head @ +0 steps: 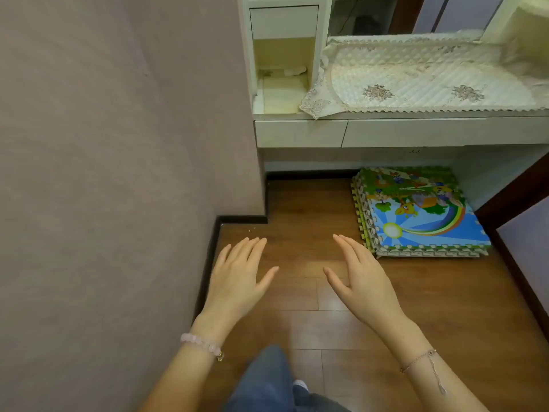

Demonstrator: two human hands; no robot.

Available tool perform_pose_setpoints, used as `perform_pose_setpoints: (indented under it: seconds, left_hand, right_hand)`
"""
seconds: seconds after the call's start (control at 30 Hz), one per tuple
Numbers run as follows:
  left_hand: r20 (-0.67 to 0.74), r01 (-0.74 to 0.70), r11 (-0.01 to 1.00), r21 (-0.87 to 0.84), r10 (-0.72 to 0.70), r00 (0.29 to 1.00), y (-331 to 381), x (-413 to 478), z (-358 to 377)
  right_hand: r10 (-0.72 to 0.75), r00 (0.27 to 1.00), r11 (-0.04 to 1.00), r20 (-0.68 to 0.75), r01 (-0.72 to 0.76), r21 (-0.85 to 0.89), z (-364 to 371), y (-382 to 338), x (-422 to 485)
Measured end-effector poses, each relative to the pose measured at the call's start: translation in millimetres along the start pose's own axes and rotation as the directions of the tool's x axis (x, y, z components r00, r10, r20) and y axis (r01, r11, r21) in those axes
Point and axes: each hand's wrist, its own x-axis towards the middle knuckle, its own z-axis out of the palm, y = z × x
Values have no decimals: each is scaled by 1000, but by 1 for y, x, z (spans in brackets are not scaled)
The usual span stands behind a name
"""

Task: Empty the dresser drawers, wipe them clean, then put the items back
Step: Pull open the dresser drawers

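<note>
A white dresser point(386, 115) stands at the top right, with two closed drawers under its top: a small left drawer point(300, 133) and a wide right drawer point(445, 132). Another small drawer point(283, 20) sits above an open cubby point(282, 84) that holds a small white item point(294, 70). My left hand point(237, 278) and my right hand point(362, 281) hover over the wooden floor well below the dresser, fingers straight, holding nothing.
A lace cloth point(416, 81) covers the dresser top below a mirror point(386, 16). A stack of colourful foam mats point(416, 212) lies on the floor under the dresser. A grey wall point(118, 173) fills the left. A dark door frame point(517, 188) is at right.
</note>
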Motion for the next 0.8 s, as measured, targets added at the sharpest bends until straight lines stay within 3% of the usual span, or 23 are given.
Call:
perform_pose_setpoints:
  seconds: [0.8]
  left_hand:
    - [59,-93,996,-14,94,994,-79,328,7]
  right_hand:
    - [163,987,986,-2,-163,-31,14,46,301]
